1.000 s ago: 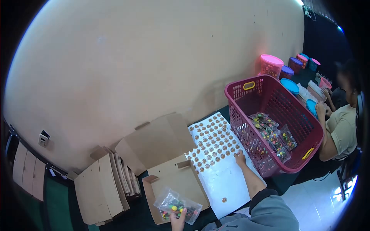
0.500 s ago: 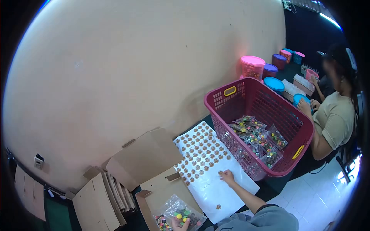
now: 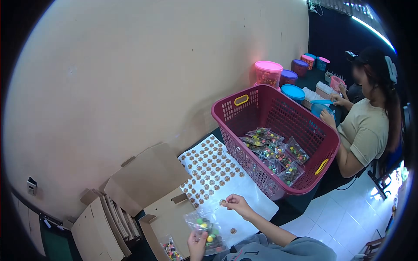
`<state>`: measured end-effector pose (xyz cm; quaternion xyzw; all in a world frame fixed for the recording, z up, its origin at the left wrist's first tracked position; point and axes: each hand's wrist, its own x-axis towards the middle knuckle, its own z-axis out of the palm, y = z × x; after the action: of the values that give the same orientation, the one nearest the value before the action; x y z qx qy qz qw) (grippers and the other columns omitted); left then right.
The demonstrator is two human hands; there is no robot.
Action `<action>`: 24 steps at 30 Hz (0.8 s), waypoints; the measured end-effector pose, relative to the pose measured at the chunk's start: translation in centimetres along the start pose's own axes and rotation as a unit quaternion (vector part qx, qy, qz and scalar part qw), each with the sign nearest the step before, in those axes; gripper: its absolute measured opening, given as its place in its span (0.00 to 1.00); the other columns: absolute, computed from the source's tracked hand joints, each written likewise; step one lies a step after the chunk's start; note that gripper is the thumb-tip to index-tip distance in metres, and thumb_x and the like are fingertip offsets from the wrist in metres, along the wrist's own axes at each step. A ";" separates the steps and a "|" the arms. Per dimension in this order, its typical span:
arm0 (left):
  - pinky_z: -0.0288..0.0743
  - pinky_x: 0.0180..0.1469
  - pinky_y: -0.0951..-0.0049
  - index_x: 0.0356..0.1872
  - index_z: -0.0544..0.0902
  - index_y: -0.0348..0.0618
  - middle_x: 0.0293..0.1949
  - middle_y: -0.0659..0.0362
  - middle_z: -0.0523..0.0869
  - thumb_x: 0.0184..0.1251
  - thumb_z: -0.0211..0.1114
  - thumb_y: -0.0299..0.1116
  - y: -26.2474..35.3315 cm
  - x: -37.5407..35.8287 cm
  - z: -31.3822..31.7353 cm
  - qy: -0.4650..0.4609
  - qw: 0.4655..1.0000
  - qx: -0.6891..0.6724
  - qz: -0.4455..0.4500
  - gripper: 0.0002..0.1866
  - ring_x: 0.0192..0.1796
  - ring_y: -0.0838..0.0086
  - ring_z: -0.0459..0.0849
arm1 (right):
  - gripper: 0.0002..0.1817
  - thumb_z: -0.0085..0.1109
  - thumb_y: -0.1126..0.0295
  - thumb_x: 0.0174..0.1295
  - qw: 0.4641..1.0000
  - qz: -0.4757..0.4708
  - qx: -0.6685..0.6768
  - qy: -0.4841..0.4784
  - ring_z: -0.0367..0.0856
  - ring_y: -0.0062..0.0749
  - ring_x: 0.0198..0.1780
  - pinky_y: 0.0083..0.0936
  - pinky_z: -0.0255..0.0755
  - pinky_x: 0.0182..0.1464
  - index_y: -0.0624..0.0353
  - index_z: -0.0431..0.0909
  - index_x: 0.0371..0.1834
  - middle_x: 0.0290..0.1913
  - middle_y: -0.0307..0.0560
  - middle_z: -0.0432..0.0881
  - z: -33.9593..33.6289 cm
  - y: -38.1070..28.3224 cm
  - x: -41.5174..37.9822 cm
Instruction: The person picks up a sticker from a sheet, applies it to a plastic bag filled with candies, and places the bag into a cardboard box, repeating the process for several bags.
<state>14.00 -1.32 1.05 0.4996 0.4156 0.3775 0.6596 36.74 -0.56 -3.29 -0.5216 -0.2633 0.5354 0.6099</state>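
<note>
My left hand (image 3: 197, 247) grips a clear plastic bag (image 3: 210, 226) filled with round candies in yellow, green, red and dark brown. Pinched between the fingers of my right hand (image 3: 240, 207) is a small round brown sticker (image 3: 222, 202), just above the bag's upper right corner. Beneath that hand lies a white sticker sheet (image 3: 260, 205) with rows of the same round stickers across its far part. One single sticker (image 3: 233, 231) sits apart on the near part of the sheet. Another bag of candies (image 3: 171, 250) lies in the open cardboard box (image 3: 167, 217) at my left.
A maroon basket (image 3: 226, 130) holding several candy bags stands beyond the sheet. Folded cardboard boxes (image 3: 98, 228) lean at the left. Along the wall are lidded tubs (image 3: 268, 74). On the right, a co-worker (image 3: 363, 130) handles a blue tub (image 3: 322, 108); another person's hand shows behind.
My right hand has lifted the sticker off the sheet and moved it left towards the bag. My left hand has raised the candy bag out of the box. The view has shifted slightly right.
</note>
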 end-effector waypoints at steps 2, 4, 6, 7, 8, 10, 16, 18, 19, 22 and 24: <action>0.74 0.36 0.81 0.47 0.70 0.34 0.34 0.60 0.79 0.61 0.57 0.29 -0.2 -0.2 0.9 0.005 1.000 -0.013 -0.006 0.15 0.33 0.80 0.79 | 0.06 0.60 0.72 0.52 0.999 -0.029 0.009 -0.028 0.73 0.15 0.30 0.12 0.67 0.33 0.59 0.73 0.30 0.29 0.37 0.77 0.4 -0.6 0.0; 0.75 0.37 0.80 0.49 0.69 0.34 0.35 0.58 0.80 0.61 0.58 0.29 -0.2 -0.3 1.5 0.015 0.999 -0.036 -0.014 0.17 0.34 0.78 0.80 | 0.05 0.59 0.73 0.53 0.999 -0.025 0.019 -0.035 0.72 0.15 0.32 0.12 0.66 0.34 0.59 0.74 0.31 0.30 0.36 0.77 1.2 -1.8 -0.8; 0.75 0.39 0.77 0.51 0.67 0.35 0.38 0.56 0.80 0.61 0.57 0.29 0.0 -0.7 0.9 0.016 0.993 -0.091 -0.068 0.18 0.37 0.75 0.80 | 0.05 0.59 0.73 0.53 0.998 -0.005 0.045 -0.042 0.72 0.14 0.33 0.12 0.66 0.35 0.58 0.74 0.31 0.31 0.35 0.77 2.0 -3.1 -1.8; 0.75 0.40 0.76 0.52 0.66 0.35 0.39 0.55 0.79 0.61 0.57 0.28 0.8 -0.6 1.2 -0.012 0.989 -0.132 -0.066 0.19 0.39 0.74 0.79 | 0.05 0.59 0.73 0.53 0.998 -0.004 0.042 -0.045 0.72 0.14 0.33 0.12 0.66 0.35 0.58 0.74 0.31 0.31 0.35 0.77 2.2 -3.5 -2.1; 0.75 0.42 0.75 0.53 0.65 0.36 0.41 0.55 0.78 0.60 0.57 0.28 1.3 -0.6 1.2 -0.039 0.982 -0.174 -0.064 0.20 0.41 0.73 0.79 | 0.04 0.58 0.73 0.53 0.998 -0.002 0.034 -0.050 0.71 0.14 0.33 0.13 0.66 0.37 0.58 0.74 0.31 0.32 0.35 0.77 2.3 -3.9 -2.3; 0.70 0.49 0.76 0.50 0.69 0.36 0.42 0.56 0.77 0.56 0.61 0.23 1.7 0.0 0.7 -0.008 0.987 -0.155 -0.046 0.20 0.44 0.75 0.76 | 0.04 0.58 0.74 0.53 0.998 0.006 0.024 -0.063 0.71 0.14 0.34 0.13 0.65 0.38 0.57 0.74 0.31 0.32 0.35 0.77 2.5 -4.7 -2.8; 0.72 0.48 0.75 0.49 0.68 0.34 0.43 0.56 0.76 0.54 0.63 0.21 4.0 1.6 -0.2 0.016 0.996 -0.086 0.016 0.21 0.46 0.75 0.75 | 0.06 0.57 0.74 0.54 0.933 0.083 0.264 -0.231 0.73 0.21 0.36 0.17 0.67 0.41 0.59 0.73 0.34 0.37 0.43 0.78 4.9 -9.5 -4.4; 0.71 0.48 0.75 0.49 0.68 0.34 0.44 0.56 0.76 0.56 0.62 0.23 4.6 1.7 0.0 0.020 0.996 -0.076 0.043 0.19 0.46 0.75 0.75 | 0.06 0.57 0.75 0.55 0.929 0.067 0.245 -0.270 0.74 0.18 0.36 0.16 0.67 0.43 0.61 0.74 0.36 0.36 0.40 0.77 6.2 -10.0 -4.5; 0.71 0.48 0.75 0.49 0.68 0.34 0.44 0.56 0.76 0.56 0.62 0.23 4.9 1.6 0.0 0.034 0.996 -0.076 0.045 0.19 0.46 0.75 0.75 | 0.06 0.57 0.76 0.54 0.953 0.022 0.171 -0.247 0.74 0.18 0.36 0.16 0.68 0.43 0.61 0.75 0.35 0.35 0.40 0.78 7.0 -10.3 -4.7; 0.69 0.48 0.77 0.50 0.68 0.33 0.44 0.57 0.76 0.62 0.56 0.28 5.7 1.9 0.2 0.014 0.989 -0.056 0.133 0.16 0.46 0.77 0.75 | 0.07 0.59 0.77 0.52 0.976 -0.042 0.052 -0.206 0.74 0.18 0.34 0.16 0.68 0.41 0.63 0.76 0.34 0.33 0.40 0.78 9.6 -10.5 -4.8; 0.68 0.48 0.79 0.51 0.68 0.32 0.44 0.57 0.76 0.66 0.52 0.33 5.9 2.0 -0.2 0.024 0.990 -0.038 0.131 0.17 0.46 0.78 0.74 | 0.07 0.61 0.79 0.49 0.967 -0.169 -0.113 -0.151 0.74 0.19 0.34 0.16 0.67 0.41 0.64 0.76 0.33 0.32 0.41 0.79 10.7 -10.4 -4.8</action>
<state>14.08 1.83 6.44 0.5153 0.3477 0.4884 0.6124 29.91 -0.04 10.78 -0.4481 -0.4952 0.4635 0.5823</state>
